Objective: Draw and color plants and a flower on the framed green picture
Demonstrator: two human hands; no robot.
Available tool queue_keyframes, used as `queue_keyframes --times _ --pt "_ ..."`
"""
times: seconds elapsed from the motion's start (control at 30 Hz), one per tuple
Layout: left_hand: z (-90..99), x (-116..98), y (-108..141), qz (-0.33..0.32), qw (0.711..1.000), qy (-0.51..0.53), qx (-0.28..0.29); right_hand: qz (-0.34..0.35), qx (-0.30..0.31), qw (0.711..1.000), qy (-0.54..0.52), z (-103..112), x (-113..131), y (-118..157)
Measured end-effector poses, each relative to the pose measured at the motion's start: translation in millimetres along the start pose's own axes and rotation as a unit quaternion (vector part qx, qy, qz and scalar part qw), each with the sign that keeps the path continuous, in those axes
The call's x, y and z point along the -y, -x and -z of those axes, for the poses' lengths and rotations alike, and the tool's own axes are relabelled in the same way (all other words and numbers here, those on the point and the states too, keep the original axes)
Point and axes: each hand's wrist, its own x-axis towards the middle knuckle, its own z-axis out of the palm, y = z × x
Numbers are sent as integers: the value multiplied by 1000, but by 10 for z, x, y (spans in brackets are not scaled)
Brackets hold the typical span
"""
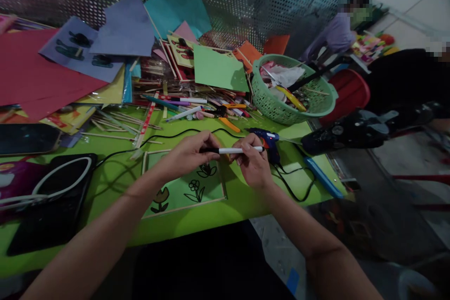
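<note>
A slim white marker (228, 150) with black ends is held level between both hands. My left hand (197, 150) pinches its dark left end. The fingers of my right hand (252, 157) close round the white barrel near its right end. Below the hands lies a green sheet (172, 192) edged with thin wooden sticks, with flowers drawn on it in black outline. One flower at its lower left looks brownish inside; my left hand and forearm cover part of the sheet. A blue glue gun (269, 138) lies just beyond my right hand.
Pens, sticks and orange-handled scissors (228, 117) crowd the table's back, below coloured paper sheets (221, 68). A green basket (291, 108) holds tools at back right. A black cable (168, 136) crosses behind my hands. At left sits a black tablet-like slab (52, 211). People are at right.
</note>
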Motion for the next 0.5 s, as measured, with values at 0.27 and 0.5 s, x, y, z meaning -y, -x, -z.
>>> queue_keyframes --times 0.27,0.5 --pt "-11 8 -35 -5 1000 -9 -12 -32 7 999 1 -15 -29 -44" --pt "611 139 -59 15 963 -157 -217 33 9 968 249 161 -5 -153"
